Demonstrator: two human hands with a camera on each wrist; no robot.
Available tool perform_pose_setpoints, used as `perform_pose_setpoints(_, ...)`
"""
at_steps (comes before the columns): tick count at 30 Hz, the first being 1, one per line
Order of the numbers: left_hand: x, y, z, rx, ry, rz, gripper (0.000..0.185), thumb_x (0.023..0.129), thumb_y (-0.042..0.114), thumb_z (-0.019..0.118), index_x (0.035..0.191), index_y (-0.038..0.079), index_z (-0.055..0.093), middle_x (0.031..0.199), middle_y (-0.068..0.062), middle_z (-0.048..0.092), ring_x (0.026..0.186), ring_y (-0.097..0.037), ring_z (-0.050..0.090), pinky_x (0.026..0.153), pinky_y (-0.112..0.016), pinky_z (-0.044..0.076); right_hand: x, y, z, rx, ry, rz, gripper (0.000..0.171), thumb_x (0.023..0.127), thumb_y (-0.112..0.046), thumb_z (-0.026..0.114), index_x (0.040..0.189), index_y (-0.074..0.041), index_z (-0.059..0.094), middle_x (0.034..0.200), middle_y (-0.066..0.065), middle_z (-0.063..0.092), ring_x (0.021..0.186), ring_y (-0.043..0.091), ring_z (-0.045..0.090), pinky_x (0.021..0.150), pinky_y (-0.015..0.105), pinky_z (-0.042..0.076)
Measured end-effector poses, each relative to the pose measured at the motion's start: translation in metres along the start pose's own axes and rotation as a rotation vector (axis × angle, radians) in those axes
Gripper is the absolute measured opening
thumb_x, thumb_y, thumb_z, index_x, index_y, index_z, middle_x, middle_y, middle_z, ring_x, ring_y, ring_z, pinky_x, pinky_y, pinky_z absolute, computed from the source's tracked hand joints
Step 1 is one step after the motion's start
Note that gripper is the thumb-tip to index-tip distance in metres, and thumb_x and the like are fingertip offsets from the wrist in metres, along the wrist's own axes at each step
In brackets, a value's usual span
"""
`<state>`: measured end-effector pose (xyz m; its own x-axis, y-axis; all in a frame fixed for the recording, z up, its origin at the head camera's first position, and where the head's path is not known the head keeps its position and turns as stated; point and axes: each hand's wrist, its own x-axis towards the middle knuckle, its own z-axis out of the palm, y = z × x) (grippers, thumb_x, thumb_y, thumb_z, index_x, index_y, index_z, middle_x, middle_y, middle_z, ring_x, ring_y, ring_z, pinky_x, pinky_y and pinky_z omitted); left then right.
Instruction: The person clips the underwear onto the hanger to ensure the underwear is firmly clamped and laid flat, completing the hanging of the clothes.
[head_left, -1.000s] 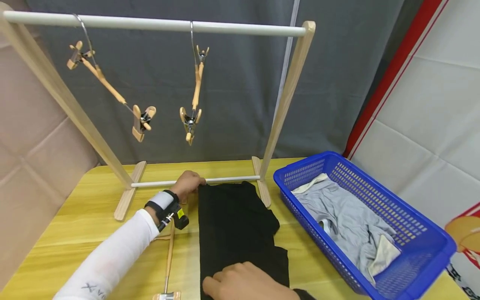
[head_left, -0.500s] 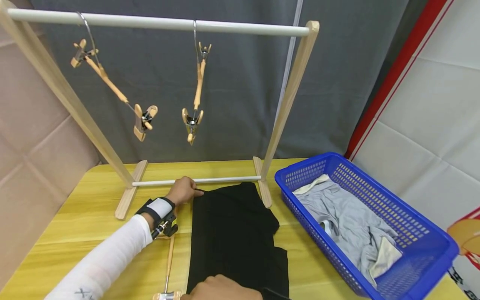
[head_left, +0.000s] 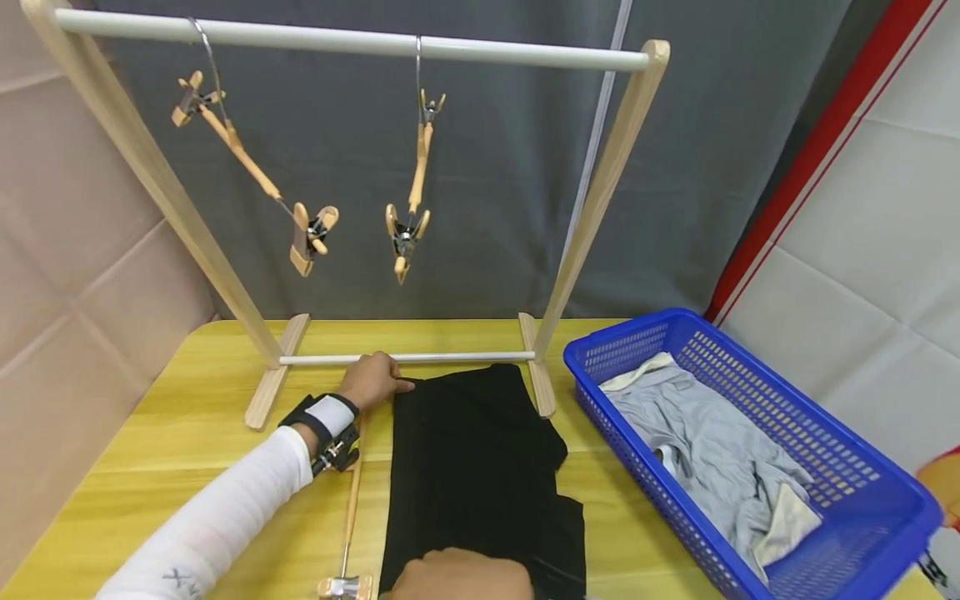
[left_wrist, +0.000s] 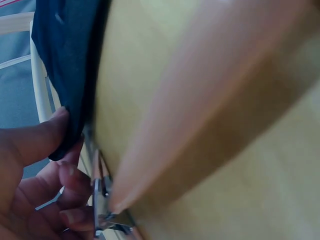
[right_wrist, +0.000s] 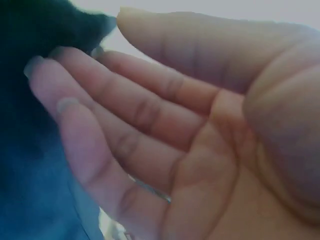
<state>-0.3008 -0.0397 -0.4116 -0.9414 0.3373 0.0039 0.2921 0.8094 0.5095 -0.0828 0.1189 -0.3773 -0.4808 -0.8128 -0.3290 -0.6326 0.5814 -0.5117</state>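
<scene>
- The black cloth [head_left: 480, 475] lies flat on the table [head_left: 187, 433], in front of the rack [head_left: 600, 200].
- My left hand [head_left: 371, 379] pinches its far corner; I'd keep that edge taut.
- My right hand [head_left: 457, 577] rests flat-fingered on the near end; I'd press evenly.

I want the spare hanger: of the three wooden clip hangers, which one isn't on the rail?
The wooden hanger lying flat on the table, between the left sleeve and the black garment. The other two hang by hooks from the rail.
</scene>
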Motion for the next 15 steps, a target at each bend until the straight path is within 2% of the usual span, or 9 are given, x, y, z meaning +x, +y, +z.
perform_pose_setpoints(2, 0.000, 0.001, -0.001, 0.006, 0.012, 0.000, 0.050, 0.085, 0.029, 0.074, 0.052, 0.016, 0.039, 0.048, 0.007, 0.026, 0.043, -0.009, 0.025, 0.044, -0.024, 0.021, -0.001, 0.004, -0.017, -0.146, 0.050, -0.017, 0.014, 0.091, -0.034, 0.065, 0.104, -0.030, 0.070, 0.082, -0.024, 0.061, 0.064, -0.011, 0.048, 0.055, 0.013, 0.041)
perform_pose_setpoints(4, -0.001, 0.002, -0.001, 0.010, 0.020, 0.008, 0.050, 0.085, 0.029, 0.073, 0.053, 0.016, 0.038, 0.049, 0.007, 0.026, 0.043, -0.009, 0.026, 0.045, -0.024, 0.021, 0.000, 0.015, -0.036, -0.244, 0.155, -0.008, 0.012, 0.090, -0.033, 0.067, 0.101, -0.029, 0.069, 0.084, -0.022, 0.061, 0.067, -0.009, 0.050, 0.058, 0.014, 0.042)
perform_pose_setpoints(7, -0.002, 0.005, -0.002, 0.015, 0.026, 0.002, 0.047, 0.085, 0.028, 0.073, 0.054, 0.015, 0.040, 0.050, 0.006, 0.029, 0.046, -0.010, 0.029, 0.047, -0.025, 0.023, 0.009, 0.044, -0.063, -0.212, 0.384, 0.042, 0.012, 0.091, -0.025, 0.067, 0.102, -0.020, 0.069, 0.089, -0.014, 0.063, 0.074, -0.002, 0.055, 0.064, 0.018, 0.046)
perform_pose_setpoints(9, -0.003, 0.006, -0.004, 0.015, 0.029, -0.008, 0.043, 0.085, 0.025, 0.074, 0.057, 0.014, 0.044, 0.051, 0.006, 0.033, 0.048, -0.011, 0.033, 0.048, -0.026, 0.025, 0.018, 0.067, -0.079, -0.114, 0.528, 0.092, 0.015, 0.093, -0.019, 0.065, 0.106, -0.013, 0.067, 0.096, -0.006, 0.065, 0.079, 0.004, 0.059, 0.069, 0.021, 0.048)
perform_pose_setpoints(11, -0.004, 0.008, -0.007, 0.016, 0.035, -0.020, 0.036, 0.085, 0.023, 0.074, 0.060, 0.012, 0.051, 0.053, 0.005, 0.039, 0.050, -0.013, 0.038, 0.050, -0.027, 0.028, 0.031, 0.088, -0.091, 0.031, 0.631, 0.155, 0.023, 0.094, -0.014, 0.063, 0.115, -0.007, 0.063, 0.108, 0.003, 0.063, 0.079, 0.009, 0.062, 0.068, 0.025, 0.049)
perform_pose_setpoints(13, -0.005, 0.008, -0.010, 0.016, 0.042, -0.022, 0.030, 0.085, 0.021, 0.074, 0.063, 0.011, 0.057, 0.055, 0.004, 0.044, 0.053, -0.014, 0.043, 0.052, -0.028, 0.031, 0.045, 0.104, -0.097, 0.176, 0.690, 0.214, 0.031, 0.095, -0.012, 0.061, 0.125, -0.005, 0.057, 0.121, 0.010, 0.056, 0.077, 0.015, 0.064, 0.066, 0.028, 0.051)
perform_pose_setpoints(15, -0.006, 0.008, -0.013, 0.017, 0.047, -0.015, 0.024, 0.085, 0.020, 0.074, 0.067, 0.010, 0.062, 0.057, 0.004, 0.049, 0.055, -0.015, 0.047, 0.053, -0.029, 0.034, 0.059, 0.116, -0.099, 0.320, 0.705, 0.257, 0.038, 0.096, -0.011, 0.059, 0.132, -0.004, 0.051, 0.130, 0.013, 0.050, 0.071, 0.016, 0.064, 0.059, 0.027, 0.051)
